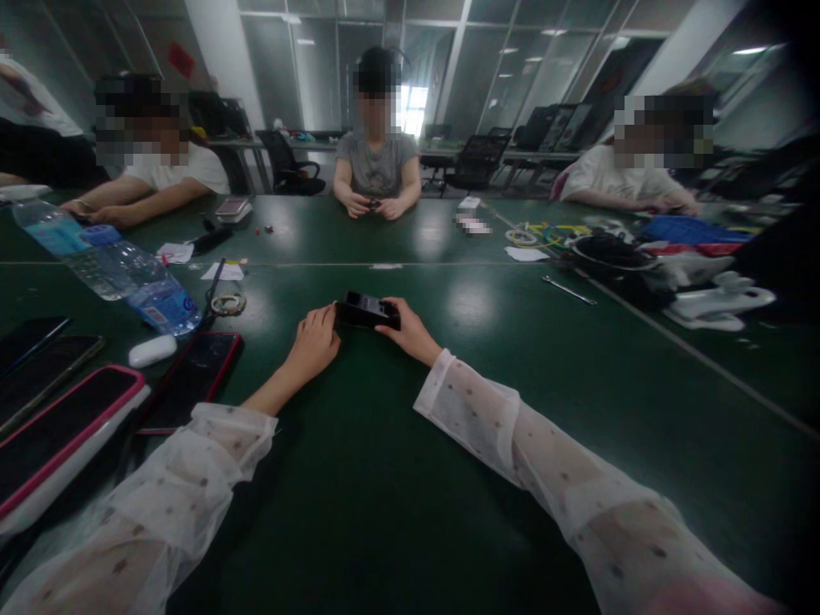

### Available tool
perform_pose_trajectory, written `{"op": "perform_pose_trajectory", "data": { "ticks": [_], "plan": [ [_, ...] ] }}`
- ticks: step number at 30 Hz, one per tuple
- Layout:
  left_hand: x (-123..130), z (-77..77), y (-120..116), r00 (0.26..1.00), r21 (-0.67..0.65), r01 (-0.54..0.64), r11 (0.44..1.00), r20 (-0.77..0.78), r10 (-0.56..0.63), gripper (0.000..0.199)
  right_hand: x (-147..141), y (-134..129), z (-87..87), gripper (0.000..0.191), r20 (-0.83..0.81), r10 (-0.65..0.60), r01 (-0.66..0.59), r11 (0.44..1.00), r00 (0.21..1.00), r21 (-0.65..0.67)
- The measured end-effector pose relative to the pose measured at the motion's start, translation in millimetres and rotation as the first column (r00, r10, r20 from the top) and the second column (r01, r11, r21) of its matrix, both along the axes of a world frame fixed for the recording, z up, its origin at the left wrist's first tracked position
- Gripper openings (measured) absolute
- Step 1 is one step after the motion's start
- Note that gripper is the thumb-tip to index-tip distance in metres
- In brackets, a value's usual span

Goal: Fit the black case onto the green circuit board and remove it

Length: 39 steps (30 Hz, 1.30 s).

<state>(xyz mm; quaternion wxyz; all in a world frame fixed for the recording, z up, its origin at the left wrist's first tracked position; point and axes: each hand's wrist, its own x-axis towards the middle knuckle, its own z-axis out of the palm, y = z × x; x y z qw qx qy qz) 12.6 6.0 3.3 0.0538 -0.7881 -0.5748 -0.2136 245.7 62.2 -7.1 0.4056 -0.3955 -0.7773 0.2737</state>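
A small black device (366, 311) with a greyish top lies on the green table (384, 444), in front of me. My right hand (412, 331) is closed round the device's right end, thumb in front and fingers behind. At its left end is my left hand (316, 342), fingers curled together with the tips against the device's edge or something small there; what they pinch is too small to make out. Both forearms wear sheer white sleeves with dark stars.
Left: plastic bottles (150, 286), a white case (152, 351), a red-edged phone (192, 376), a pink-framed phone (64, 427) and a coiled ring (228, 304). Right: a wrench (569, 290), cables (544, 235) and a white tool (723, 299). Several people sit across the table.
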Motion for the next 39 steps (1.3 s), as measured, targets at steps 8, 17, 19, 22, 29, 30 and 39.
{"op": "perform_pose_trajectory", "data": {
  "ticks": [8, 17, 19, 22, 29, 30, 39],
  "plan": [
    [-2, -3.4, 1, 1.000, -0.003, -0.007, 1.000, -0.003, 0.007, 0.056, 0, 3, -3.4, 0.051, -0.144, -0.009, 0.015, 0.999, 0.990, 0.043],
    [-4, -4.2, 2, 1.000, -0.011, 0.017, 1.000, -0.017, -0.017, 0.046, 1, -5, 6.6, 0.054, -0.281, -0.261, 0.324, 0.923, 0.924, 0.208],
    [-4, -4.5, 2, 1.000, -0.014, 0.019, 1.000, -0.017, -0.019, 0.045, 7, -5, 6.4, 0.054, -0.283, -0.331, 0.399, 0.888, 0.900, 0.228],
    [-4, -5.5, 3, 1.000, -0.024, 0.014, 1.000, -0.015, -0.014, 0.045, 22, 0, 4.5, 0.054, -0.220, -0.393, 0.442, 0.859, 0.893, 0.257],
    [-2, -4.1, 2, 1.000, -0.012, -0.006, 1.000, -0.025, 0.006, 0.043, 60, 8, -1.9, 0.051, -0.035, -0.614, 0.603, 0.760, 0.789, 0.244],
    [-2, -3.5, 2, 1.000, -0.013, -0.004, 1.000, -0.025, 0.003, 0.043, 63, 9, -2.7, 0.051, -0.018, -0.643, 0.629, 0.743, 0.766, 0.227],
    [-3, -4.1, 2, 1.000, -0.029, -0.005, 1.000, -0.006, 0.005, 0.042, 65, 11, -7.0, 0.052, 0.138, -0.765, 0.761, 0.643, 0.629, 0.091]
  ]
}}
